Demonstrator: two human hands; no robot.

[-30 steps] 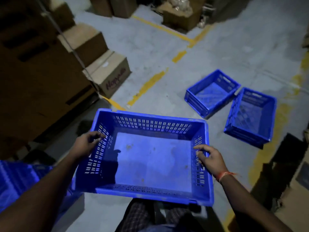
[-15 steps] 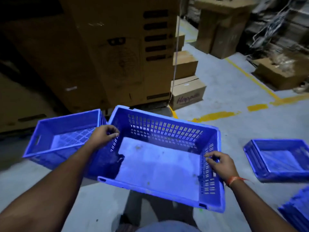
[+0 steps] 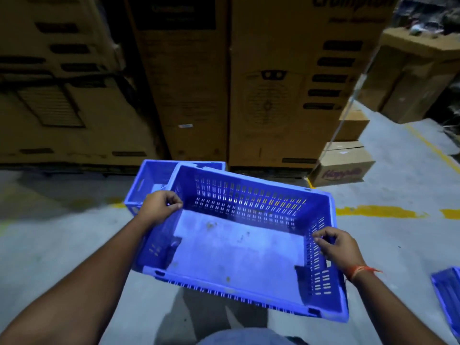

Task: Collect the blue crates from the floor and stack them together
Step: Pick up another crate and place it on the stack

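Behind the held crate: a second blue crate (image 3: 149, 181) is sitting on the floor (image 3: 62, 240), mostly getting covered up; only its left end and a handle slot are showing; can't tell if the two are touching
Far right edge: a sliver of another blue crate (image 3: 448, 292) is getting cut off by the frame
Background: tall cardboard boxes (image 3: 281, 83) are looking dim and a bit smeary; the print up top is getting cropped; a smaller carton (image 3: 341, 168) is sitting at their foot
Left hand (image 3: 159, 207): fingers are curling over the rim of the left short wall, clamping it
Right hand (image 3: 338, 247): fingers are curling over the right short wall's rim, thumb going on the outside; an orange thread is hanging round the wrist
Held crate (image 3: 239, 245): it's hanging off the floor between both hands, tilting with the near-right corner lower; slotted walls, solid scuffed bottom with a few brownish specks, nothing sitting inside
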